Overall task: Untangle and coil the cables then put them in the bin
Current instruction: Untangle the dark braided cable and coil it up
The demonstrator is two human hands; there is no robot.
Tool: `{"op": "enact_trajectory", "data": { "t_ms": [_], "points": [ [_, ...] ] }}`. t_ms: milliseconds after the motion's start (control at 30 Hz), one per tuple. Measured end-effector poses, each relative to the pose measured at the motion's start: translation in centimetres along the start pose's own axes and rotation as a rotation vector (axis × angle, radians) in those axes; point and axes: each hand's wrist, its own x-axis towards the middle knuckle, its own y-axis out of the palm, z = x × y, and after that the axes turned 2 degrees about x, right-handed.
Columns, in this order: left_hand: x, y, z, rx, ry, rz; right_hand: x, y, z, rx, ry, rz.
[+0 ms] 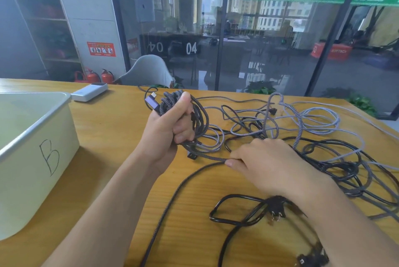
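Note:
My left hand (170, 126) grips a coil of dark braided cable (172, 98) above the wooden table (103, 128), its purple USB plug (151, 101) sticking out at the top. My right hand (263, 163) pinches the same braided cable's loose run (207, 157) near the table surface; the rest trails toward the front edge. A tangle of grey braided cables (313, 120) and black power cables (345, 167) lies to the right. A black cord with a plug (275, 210) lies under my right forearm. The white bin marked "B" (43, 137) stands at the left.
A white power bank (89, 92) lies behind the bin near the table's far edge. A grey chair (149, 71) stands beyond the table, with a glass wall behind it. Red fire extinguishers (92, 75) stand on the floor at the left.

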Motion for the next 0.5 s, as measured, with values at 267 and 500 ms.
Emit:
{"op": "enact_trajectory", "data": {
  "t_ms": [267,500],
  "points": [
    [-1.0,0.5,0.2,-0.06,-0.104,0.481,2.7,2.2,-3.2,0.155,0.228,-0.163],
    [-1.5,2.1,1.2,0.391,-0.122,0.63,3.3,2.8,-3.4,0.143,0.27,-0.297]
  ]
}}
